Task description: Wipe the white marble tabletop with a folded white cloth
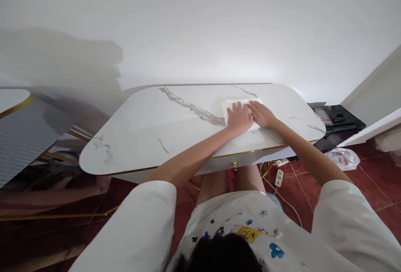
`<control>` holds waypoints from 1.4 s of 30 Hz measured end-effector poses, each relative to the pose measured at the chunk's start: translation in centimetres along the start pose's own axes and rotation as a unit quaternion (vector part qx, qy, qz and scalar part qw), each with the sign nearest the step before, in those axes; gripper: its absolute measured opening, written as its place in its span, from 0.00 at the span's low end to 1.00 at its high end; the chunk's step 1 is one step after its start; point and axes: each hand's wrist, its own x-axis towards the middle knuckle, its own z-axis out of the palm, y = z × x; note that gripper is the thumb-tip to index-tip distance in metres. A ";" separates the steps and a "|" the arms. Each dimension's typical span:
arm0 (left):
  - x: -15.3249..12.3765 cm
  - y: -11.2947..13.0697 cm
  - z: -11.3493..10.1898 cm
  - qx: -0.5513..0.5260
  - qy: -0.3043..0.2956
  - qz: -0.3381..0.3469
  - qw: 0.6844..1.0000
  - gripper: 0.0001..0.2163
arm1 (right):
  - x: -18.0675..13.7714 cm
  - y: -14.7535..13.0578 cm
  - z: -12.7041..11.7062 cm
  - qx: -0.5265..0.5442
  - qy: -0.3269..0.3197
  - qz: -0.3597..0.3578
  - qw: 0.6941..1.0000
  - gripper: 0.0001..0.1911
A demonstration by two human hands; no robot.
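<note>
A white folded cloth or paper towel [231, 105] lies on the right half of a white marble-look table [156, 134] with a gold edge. My left hand [238, 117] rests flat on the cloth, fingers stretched out. My right hand [260, 113] lies flat beside it on the cloth's right part, fingers also extended. Both hands press down side by side, touching each other. Most of the cloth's near part is hidden beneath them.
A white wall stands right behind the table. A black device [338, 119] sits at the right, with a plastic bag [343, 158] on the red tiled floor. A white power strip [278, 176] and cable lie under the table. A mirror-like panel [25, 134] leans at left.
</note>
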 end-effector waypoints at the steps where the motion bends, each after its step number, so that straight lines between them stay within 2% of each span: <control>1: 0.6 -0.3 0.1 0.001 0.004 0.001 1.000 0.25 | 0.7 0.2 0.2 0.003 0.001 0.001 1.000 0.28; 14: 6.8 -4.2 0.8 0.005 0.046 -0.013 0.999 0.22 | 8.6 3.1 2.7 0.013 0.004 0.002 1.000 0.27; 23: 10.8 -6.2 2.0 0.008 0.053 -0.036 0.998 0.23 | 12.9 4.7 4.0 0.034 0.009 -0.016 0.999 0.27; 34: 14.4 -7.0 2.3 0.022 0.050 -0.061 0.997 0.23 | 16.9 6.9 4.9 0.041 0.014 -0.029 0.999 0.26; 42: 16.7 -6.5 2.8 0.021 0.053 -0.034 0.998 0.22 | 17.3 8.9 5.0 0.033 0.019 -0.006 0.999 0.26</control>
